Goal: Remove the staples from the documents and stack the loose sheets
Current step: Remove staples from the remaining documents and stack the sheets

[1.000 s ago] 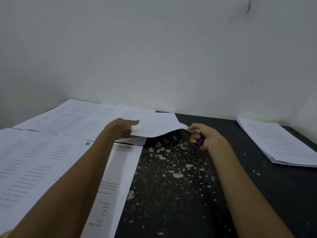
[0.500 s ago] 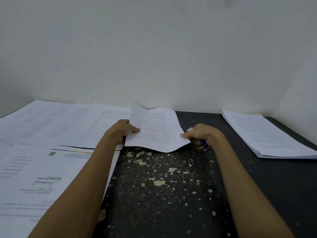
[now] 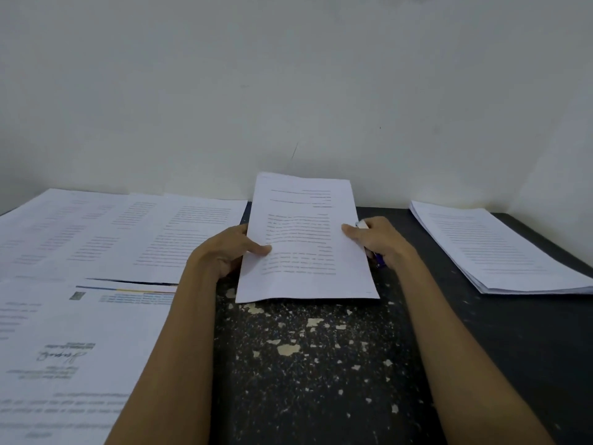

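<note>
A printed white document (image 3: 305,239) is held upright-tilted over the middle of the black table (image 3: 321,364), its near edge close to the surface. My left hand (image 3: 224,252) pinches its left edge, thumb on the front. My right hand (image 3: 375,240) holds its right edge with the thumb on the page, and also grips a purple and white staple remover (image 3: 378,259) that pokes out below the fingers. A neat stack of loose sheets (image 3: 494,248) lies at the right. No staple can be made out.
Several printed documents (image 3: 106,232) are spread over the left half of the table, one nearer sheet (image 3: 73,348) bearing a signature. The worn table top shows chipped pale flecks. A white wall (image 3: 288,91) stands right behind the table.
The document has been lifted from a bent, low position and turned to face me, centred between both hands. The camera view has shifted left.
</note>
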